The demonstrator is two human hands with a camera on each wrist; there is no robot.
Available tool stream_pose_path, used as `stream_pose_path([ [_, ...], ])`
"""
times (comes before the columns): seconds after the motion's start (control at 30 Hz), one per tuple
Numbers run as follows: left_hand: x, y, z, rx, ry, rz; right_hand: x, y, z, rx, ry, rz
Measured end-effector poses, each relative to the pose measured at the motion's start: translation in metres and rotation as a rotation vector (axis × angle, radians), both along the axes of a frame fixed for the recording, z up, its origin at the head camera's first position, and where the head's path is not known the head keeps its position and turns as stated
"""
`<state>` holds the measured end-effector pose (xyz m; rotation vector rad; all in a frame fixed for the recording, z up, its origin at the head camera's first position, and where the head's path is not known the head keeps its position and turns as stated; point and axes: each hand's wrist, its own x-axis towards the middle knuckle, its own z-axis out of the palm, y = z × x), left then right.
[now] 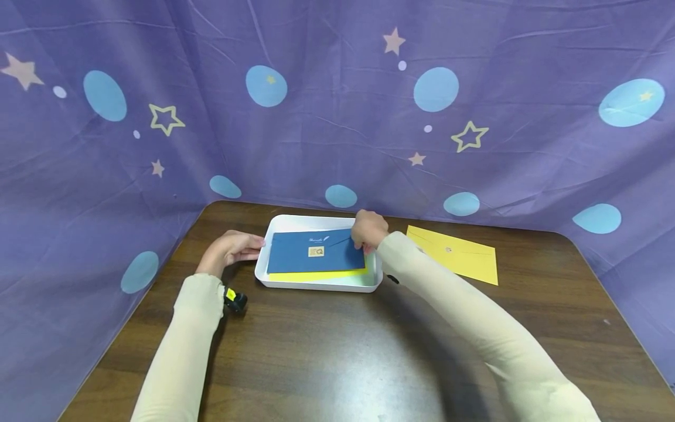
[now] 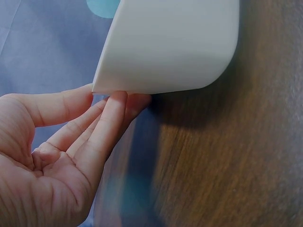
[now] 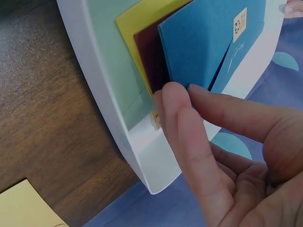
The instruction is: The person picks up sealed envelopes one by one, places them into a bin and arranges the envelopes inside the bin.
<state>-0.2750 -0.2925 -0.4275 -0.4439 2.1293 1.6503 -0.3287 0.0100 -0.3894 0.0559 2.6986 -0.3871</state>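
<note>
A white tray (image 1: 319, 286) stands near the table's back edge. In it lies a stack of envelopes: a blue envelope (image 1: 295, 252) with a small sticker on top, then a dark maroon envelope (image 3: 154, 56), a yellow envelope (image 3: 127, 21) and a pale green envelope (image 3: 110, 71). My right hand (image 1: 369, 228) pinches the blue envelope's right end, thumb on one side and fingertips on the other; the fingers partly hide the lower envelopes. At the tray's left end, my left hand (image 1: 231, 251) holds the wall, thumb at the rim and fingers against the outside (image 2: 156, 61).
To the right of the tray, another yellow envelope (image 1: 469, 255) lies on the brown wooden table (image 1: 316, 351). A purple curtain (image 1: 337, 129) with stars and blue ovals hangs behind and along the sides. My right forearm crosses the table's right half.
</note>
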Motion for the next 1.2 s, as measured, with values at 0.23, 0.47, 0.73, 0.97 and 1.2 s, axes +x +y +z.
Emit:
stream_pose_path([
  [0.23,0.0,0.0,-0.001,0.007,0.003,0.006,-0.004,-0.005,-0.004,0.04,-0.007,-0.001],
  [0.47,0.001,0.0,0.0,0.013,0.005,0.009,-0.007,-0.005,-0.01,0.038,-0.012,0.021],
  [0.73,0.0,0.0,-0.002,0.042,0.007,0.01,-0.006,-0.007,-0.016,0.073,-0.005,0.029],
  [0.97,0.0,0.001,0.0,0.032,0.002,0.019,-0.005,-0.008,-0.016,0.073,0.005,0.017],
  [1.2,0.0,0.0,-0.001,0.037,-0.001,0.025,-0.003,-0.007,-0.015,0.057,-0.007,0.008],
])
